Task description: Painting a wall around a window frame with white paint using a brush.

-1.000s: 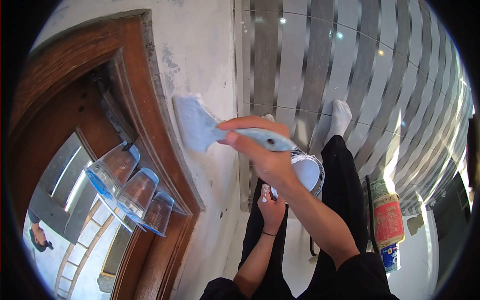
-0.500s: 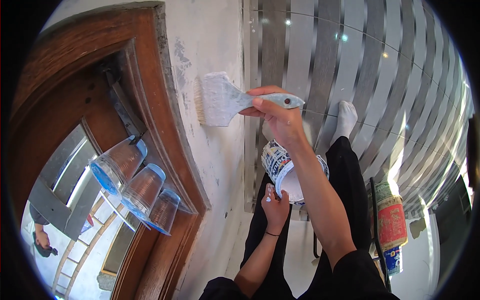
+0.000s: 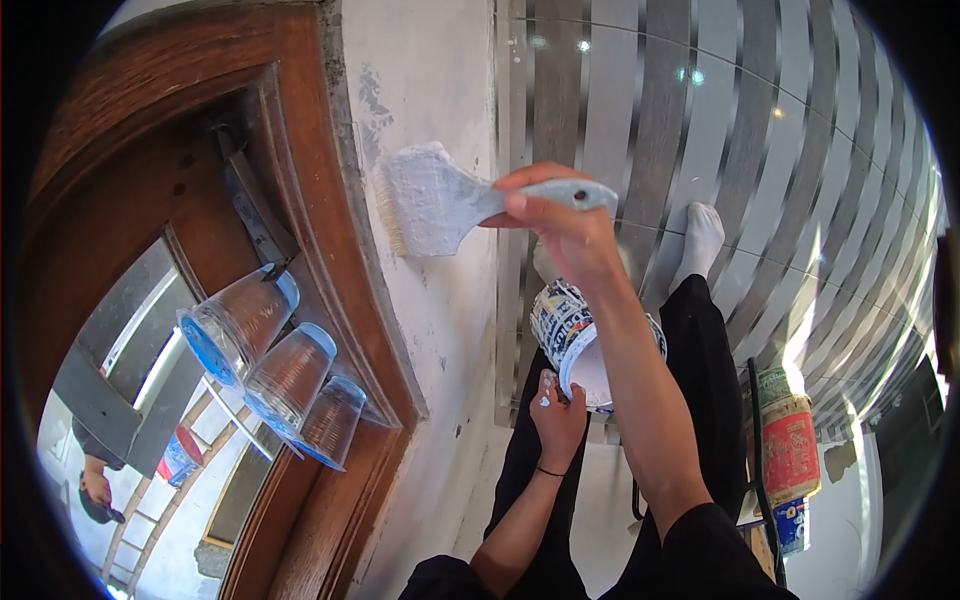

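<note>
My right hand (image 3: 560, 230) is closed around the pale handle of a wide paint brush (image 3: 432, 205), whose paint-coated head rests against the patchy white wall (image 3: 400, 330) beside a brown wooden door frame (image 3: 320, 200). Below it, my left hand (image 3: 560, 420) grips the rim of a paint bucket (image 3: 556, 310) coated in drips, with white paint inside. The bucket is tilted and partly hidden behind my right forearm.
Blue-tinged clear cups (image 3: 285, 385) sit on the left by the door. Its glass reflects a person (image 3: 95, 480) and a ladder. Stacked buckets (image 3: 790, 450) stand by a dark bar at lower right. My feet rest near striped tiles (image 3: 800, 170).
My right hand and the brush have moved farther from my body along the wall. The bucket has tilted into clearer view in my left hand. The scene has shifted slightly rightward.
</note>
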The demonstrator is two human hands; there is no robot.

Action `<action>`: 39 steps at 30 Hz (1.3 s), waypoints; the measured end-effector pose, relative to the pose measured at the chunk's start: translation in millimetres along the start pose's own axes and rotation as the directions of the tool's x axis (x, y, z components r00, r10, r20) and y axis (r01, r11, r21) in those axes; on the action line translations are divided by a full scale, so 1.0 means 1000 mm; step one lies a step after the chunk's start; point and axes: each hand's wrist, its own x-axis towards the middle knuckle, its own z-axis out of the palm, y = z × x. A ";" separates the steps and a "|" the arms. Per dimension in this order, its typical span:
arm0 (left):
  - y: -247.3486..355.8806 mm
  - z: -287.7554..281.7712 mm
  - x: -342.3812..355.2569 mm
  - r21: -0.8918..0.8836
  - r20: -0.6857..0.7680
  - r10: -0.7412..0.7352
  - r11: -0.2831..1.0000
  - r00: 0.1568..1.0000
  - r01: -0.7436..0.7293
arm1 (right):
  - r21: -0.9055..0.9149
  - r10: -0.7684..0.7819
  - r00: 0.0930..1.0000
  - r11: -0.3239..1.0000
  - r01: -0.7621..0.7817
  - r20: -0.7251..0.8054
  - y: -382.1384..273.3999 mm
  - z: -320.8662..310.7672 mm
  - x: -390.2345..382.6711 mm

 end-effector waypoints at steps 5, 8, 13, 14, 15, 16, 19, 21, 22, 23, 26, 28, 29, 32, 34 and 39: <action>-0.011 0.002 -0.002 -0.004 0.001 -0.018 1.000 1.000 0.018 | 0.029 0.004 0.999 1.000 -0.002 -0.054 -0.001 -0.007 0.008; -0.007 0.000 -0.002 0.003 0.002 -0.018 1.000 1.000 0.018 | 0.044 -0.018 0.999 0.999 0.020 -0.049 -0.006 -0.011 0.002; -0.003 -0.002 -0.001 -0.002 0.022 -0.040 0.999 0.999 0.040 | 0.076 -0.031 0.999 0.997 0.031 0.011 0.007 -0.002 0.002; -0.002 -0.003 -0.002 0.045 0.022 -0.027 0.999 0.999 0.026 | 0.083 -0.009 0.999 0.997 0.012 -0.032 0.009 -0.004 0.003; -0.002 -0.003 -0.002 0.046 0.018 -0.028 0.999 0.999 0.027 | 0.092 0.012 0.997 0.996 -0.005 -0.070 0.011 -0.006 0.006; -0.002 -0.002 -0.002 0.028 0.023 -0.053 0.998 0.998 0.053 | 0.094 0.014 0.998 0.996 -0.007 -0.067 0.011 -0.009 0.007; -0.004 -0.001 -0.003 -0.011 0.017 -0.071 0.997 0.997 0.071 | -0.016 0.007 0.988 1.000 -0.010 -0.151 0.002 -0.018 0.005; -0.006 0.000 -0.003 -0.032 0.008 -0.067 0.997 0.998 0.068 | 0.119 -0.039 0.996 0.992 0.049 -0.084 0.000 -0.019 -0.003; -0.007 0.000 -0.004 -0.034 0.011 -0.068 0.997 0.998 0.068 | 0.118 -0.038 0.996 0.992 0.048 -0.086 0.003 -0.015 -0.005; -0.008 0.001 -0.004 -0.036 0.014 -0.069 0.997 0.998 0.069 | 0.094 -0.022 0.999 0.995 0.026 -0.044 0.009 -0.010 -0.007; -0.011 0.001 -0.006 -0.046 0.023 -0.077 0.996 0.997 0.078 | 0.090 0.020 0.998 0.996 -0.014 -0.065 0.020 -0.009 -0.006; -0.016 0.000 -0.006 -0.024 0.016 -0.074 0.997 0.997 0.074 | 0.119 0.047 0.992 0.992 -0.033 -0.116 0.024 -0.012 0.001; -0.018 -0.001 -0.007 -0.003 0.011 -0.069 0.998 0.998 0.069 | 0.012 -0.001 0.982 1.000 0.003 -0.191 0.024 -0.015 0.004; -0.008 0.000 -0.006 -0.005 0.028 -0.107 0.994 0.994 0.107 | -0.271 -0.113 0.941 0.962 0.024 -0.318 0.026 -0.045 0.016; -0.011 0.003 -0.007 -0.014 0.008 -0.077 0.997 0.997 0.077 | -0.428 -0.180 0.918 0.904 0.012 -0.354 0.035 -0.064 0.027; -0.015 0.002 -0.011 0.007 0.019 -0.099 0.995 0.995 0.099 | -0.533 -0.201 0.903 0.845 -0.036 -0.379 0.053 -0.030 0.033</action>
